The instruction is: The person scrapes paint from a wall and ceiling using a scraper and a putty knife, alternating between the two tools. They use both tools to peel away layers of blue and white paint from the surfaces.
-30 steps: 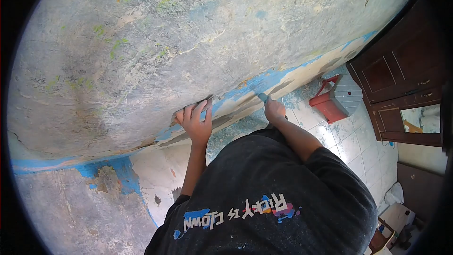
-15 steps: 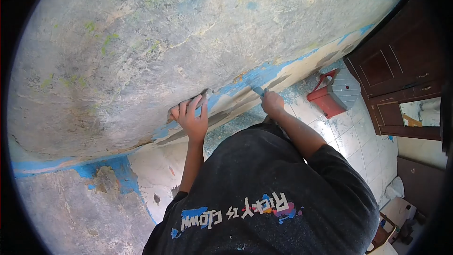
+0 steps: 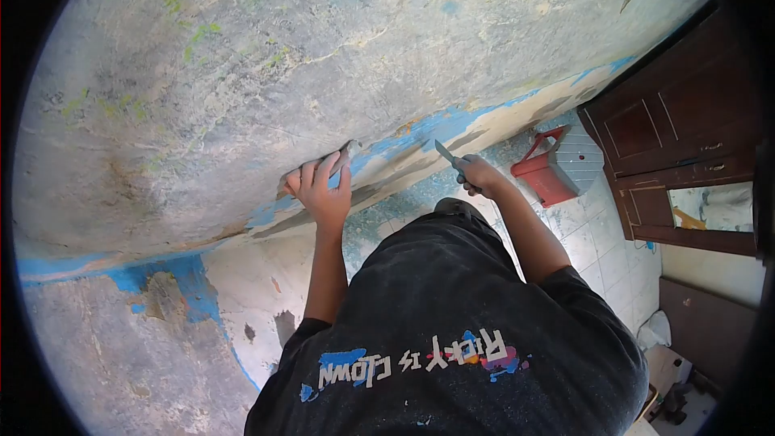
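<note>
Against the peeling wall point(image 3: 242, 73), left hand point(image 3: 321, 192) lies flat, right hand point(image 3: 478, 174) grips a scraper point(image 3: 445, 151) whose blade could slip and cut nearby fingers.

Red stool point(image 3: 545, 178) on tiled floor point(image 3: 601, 246); brown cabinet point(image 3: 686, 141).

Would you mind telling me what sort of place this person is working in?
Probably a room in a house under renovation. The wall is scraped bare with remnants of blue paint, paint flakes litter the tiled floor, and a dark wooden cabinet stands by a red stool.
</note>
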A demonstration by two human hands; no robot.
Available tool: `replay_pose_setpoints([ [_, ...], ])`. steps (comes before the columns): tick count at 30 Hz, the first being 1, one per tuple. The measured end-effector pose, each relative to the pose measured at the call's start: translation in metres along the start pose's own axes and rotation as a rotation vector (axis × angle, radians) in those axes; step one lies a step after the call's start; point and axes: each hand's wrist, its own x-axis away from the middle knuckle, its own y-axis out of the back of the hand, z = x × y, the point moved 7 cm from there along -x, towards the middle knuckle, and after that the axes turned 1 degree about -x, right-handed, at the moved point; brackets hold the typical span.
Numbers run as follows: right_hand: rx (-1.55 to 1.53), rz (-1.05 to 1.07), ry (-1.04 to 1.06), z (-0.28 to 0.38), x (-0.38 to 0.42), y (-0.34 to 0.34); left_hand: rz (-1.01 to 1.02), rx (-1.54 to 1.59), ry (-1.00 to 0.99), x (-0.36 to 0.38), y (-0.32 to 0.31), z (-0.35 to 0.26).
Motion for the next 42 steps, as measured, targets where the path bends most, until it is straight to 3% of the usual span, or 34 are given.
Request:
replay_pose_setpoints([
  [4, -0.458, -0.033, -0.128, -0.017, -0.005, 0.003, 0.018, 0.026, 0.033, -0.001, 0.002, -0.001],
  [11, -0.778, 0.134, -0.266, -0.019, 0.007, -0.035, 0.047, 0.08, 0.143, 0.002, 0.007, -0.006],
  [16, -0.894, 0.157, -0.343, -0.019, 0.022, -0.041, 0.076, -0.003, 0.13, 0.002, 0.022, -0.027],
  [28, -0.896, 0.16, -0.294, -0.033, 0.047, -0.039, 0.044, 0.037, 0.091, 0.044, 0.036, -0.06],
  [42, -1.079, 0.089, -0.185, 0.006, 0.013, -0.11, -0.191, -0.084, -0.137, -0.019, 0.104, 0.006],
])
